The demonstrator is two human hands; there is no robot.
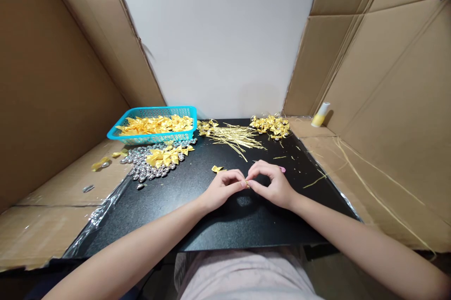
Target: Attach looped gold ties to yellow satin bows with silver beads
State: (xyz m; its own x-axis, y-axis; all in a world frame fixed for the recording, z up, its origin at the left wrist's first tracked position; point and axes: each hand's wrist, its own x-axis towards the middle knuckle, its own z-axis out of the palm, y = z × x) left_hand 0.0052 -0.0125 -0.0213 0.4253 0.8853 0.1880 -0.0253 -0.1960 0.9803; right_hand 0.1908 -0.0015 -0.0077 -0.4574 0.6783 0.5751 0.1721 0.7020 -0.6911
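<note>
My left hand [225, 188] and my right hand [273, 185] meet over the middle of the black tabletop [282, 229]. Thumbs and forefingers pinch together, fingertips touching, around a tiny yellowish piece [247, 184] too small and covered to name. Just behind the left hand lies a yellow ribbon bow [217, 168], partly hidden by the fingers. A pink loop handle [282, 169] pokes out from behind the right hand; the rest of that tool is mostly hidden.
At the back left stands a blue basket [151, 139] of yellow bows. Before it, more bows [169, 155] rest on silvery beads [141, 168]. Gold strips [236, 136] and a bow pile [270, 126] lie farther back. A thread cone [320, 115] stands right, between cardboard walls [398, 65].
</note>
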